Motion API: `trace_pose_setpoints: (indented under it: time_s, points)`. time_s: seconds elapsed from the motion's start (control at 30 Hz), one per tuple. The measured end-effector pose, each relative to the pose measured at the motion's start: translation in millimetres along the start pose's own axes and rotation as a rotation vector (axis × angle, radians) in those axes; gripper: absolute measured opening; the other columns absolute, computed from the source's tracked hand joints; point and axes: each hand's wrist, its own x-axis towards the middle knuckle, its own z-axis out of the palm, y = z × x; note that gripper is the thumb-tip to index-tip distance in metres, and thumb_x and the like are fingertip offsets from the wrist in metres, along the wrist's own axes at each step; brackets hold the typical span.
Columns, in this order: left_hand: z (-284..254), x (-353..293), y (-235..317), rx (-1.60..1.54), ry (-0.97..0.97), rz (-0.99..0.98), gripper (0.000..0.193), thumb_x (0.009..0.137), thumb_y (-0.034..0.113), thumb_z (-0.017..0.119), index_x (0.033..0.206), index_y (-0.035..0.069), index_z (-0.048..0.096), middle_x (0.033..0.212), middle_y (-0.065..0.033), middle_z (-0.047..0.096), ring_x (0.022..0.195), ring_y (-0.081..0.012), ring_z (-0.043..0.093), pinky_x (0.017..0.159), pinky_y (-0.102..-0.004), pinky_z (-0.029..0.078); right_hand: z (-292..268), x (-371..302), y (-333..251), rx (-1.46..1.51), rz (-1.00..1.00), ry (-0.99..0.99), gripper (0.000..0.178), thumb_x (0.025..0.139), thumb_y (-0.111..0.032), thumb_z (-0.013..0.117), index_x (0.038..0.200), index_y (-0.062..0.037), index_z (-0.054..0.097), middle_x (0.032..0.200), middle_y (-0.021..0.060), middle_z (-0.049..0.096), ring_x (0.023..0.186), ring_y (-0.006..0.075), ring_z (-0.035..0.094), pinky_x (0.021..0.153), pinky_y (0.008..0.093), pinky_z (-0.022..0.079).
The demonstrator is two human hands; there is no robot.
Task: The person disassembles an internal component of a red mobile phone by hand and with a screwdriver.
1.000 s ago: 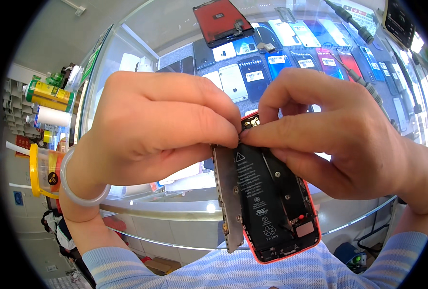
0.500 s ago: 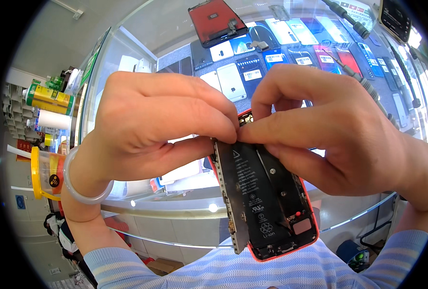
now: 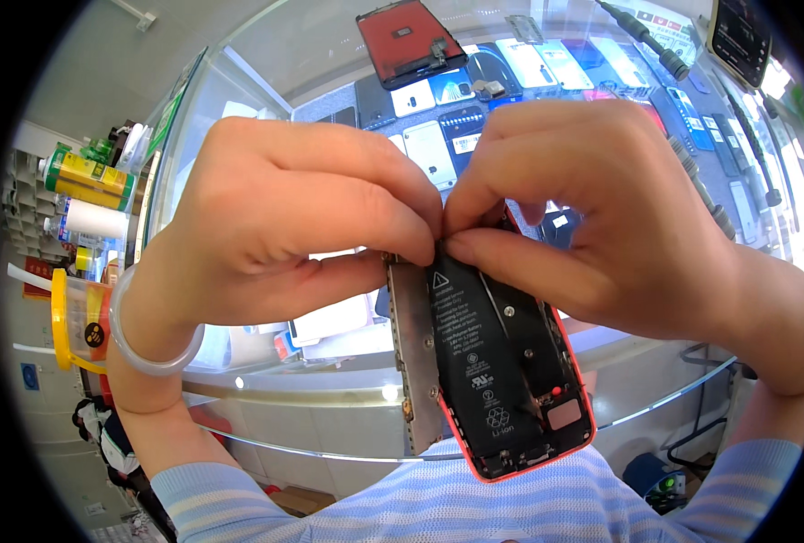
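An opened phone [image 3: 547,362] with a red frame hangs tilted in front of me, its black battery [image 3: 479,362] and inner screws exposed. Along its left side, a silver metal-backed panel [image 3: 414,353] is swung outward. My left hand [image 3: 284,208] is closed at the panel's top, thumb below and fingertips against the phone's upper end. My right hand [image 3: 619,199] pinches at that same end, thumb and index finger meeting just above the battery. Whatever lies between those fingertips is hidden. A pale bangle [image 3: 156,357] circles my left wrist.
Below my hands is a glass display counter [image 3: 330,394] holding several phones. A red-backed screen part [image 3: 409,45] lies on its glass. Grey tool cables [image 3: 646,41] cross the right side. To the left stand a yellow-lidded cup [image 3: 81,321] and a yellow-green container [image 3: 90,181].
The silver panel has swung further left, away from the phone, showing more of its flat face. My right fingertips have come together in a tighter pinch, and both hands have risen slightly.
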Motion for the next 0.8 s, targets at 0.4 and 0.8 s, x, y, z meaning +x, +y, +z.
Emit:
trace_pose_setpoints:
  time_s: [0.4, 0.8]
  points:
    - [0.4, 0.6, -5.9, -0.078, 0.008, 0.007, 0.022, 0.062, -0.006, 0.076, 0.082, 0.001, 0.077, 0.09, -0.0111, 0.071, 0.073, -0.0202, 0.069, 0.061, -0.0271, 0.054, 0.0, 2.7, 8.4, -0.044, 0.07, -0.055, 0.011, 0.078, -0.003, 0.083, 0.085, -0.0054, 0.075, 0.075, -0.0009, 0.062, 0.066, 0.0086, 0.049, 0.059, 0.0258, 0.039]
    - [-2.3, 0.7, -6.6, -0.079, -0.021, -0.001, 0.025, 0.06, -0.006, 0.076, 0.084, 0.001, 0.077, 0.089, -0.0105, 0.071, 0.075, -0.0226, 0.07, 0.065, -0.0298, 0.055, 1.3, 10.0, 19.4, -0.107, -0.196, -0.021, 0.012, 0.074, 0.0, 0.083, 0.082, -0.0042, 0.075, 0.072, 0.002, 0.059, 0.062, 0.0134, 0.051, 0.055, 0.027, 0.037]
